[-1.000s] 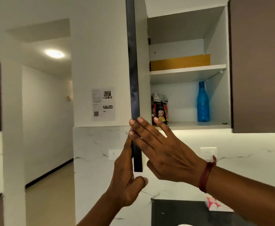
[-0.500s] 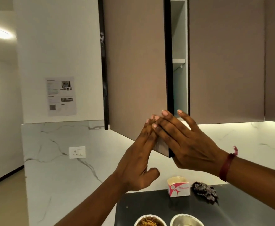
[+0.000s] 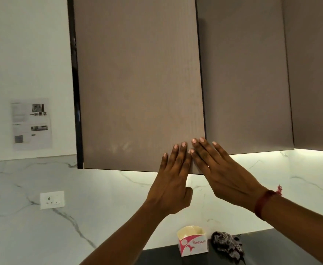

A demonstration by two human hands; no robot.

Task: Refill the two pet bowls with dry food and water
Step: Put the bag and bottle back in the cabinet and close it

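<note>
The brown door of the wall cupboard (image 3: 139, 83) stands nearly flush with the doors to its right. My left hand (image 3: 173, 180) presses flat against its lower right corner with straight fingers. My right hand (image 3: 220, 169) lies flat beside it on the same corner, fingers straight, a red thread on the wrist. The pet bowls, the food bag and the blue bottle are out of sight.
A white and pink paper box (image 3: 192, 241) and a crumpled dark checked cloth (image 3: 227, 244) sit on the black counter (image 3: 271, 247) at the bottom. A white socket (image 3: 52, 199) is set in the marble wall. A printed sheet (image 3: 31, 124) hangs on the left wall.
The cupboard door has swung from wide open to almost closed, hiding the shelves, food bag and blue bottle. Both hands followed it rightward and pushed it. The bowls have left the view.
</note>
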